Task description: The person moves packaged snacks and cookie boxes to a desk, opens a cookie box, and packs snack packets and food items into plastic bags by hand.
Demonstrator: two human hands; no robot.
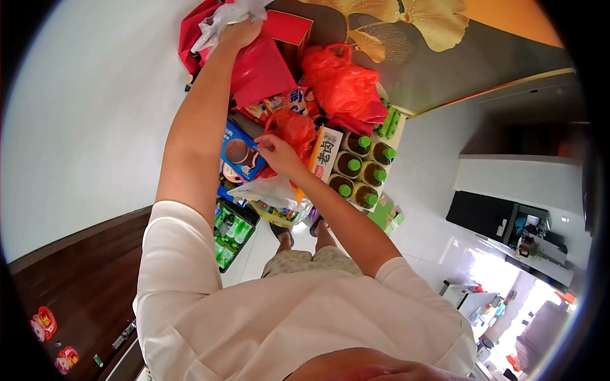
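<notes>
White plastic bag (210, 30), lying over a crimson bag (260, 73) at the far left of the piled goods. The left hand (241, 34) is among its folds, which hide the fingertips; whether it grips cannot be told. The right hand (278, 156) is partly curled, fingertips at the edge of a blue box (240, 152); a firm pinch cannot be confirmed. Thin film is best gathered in several folds, and the box steadied lightly, clear of the thin red bag (297, 129) beside it.
</notes>
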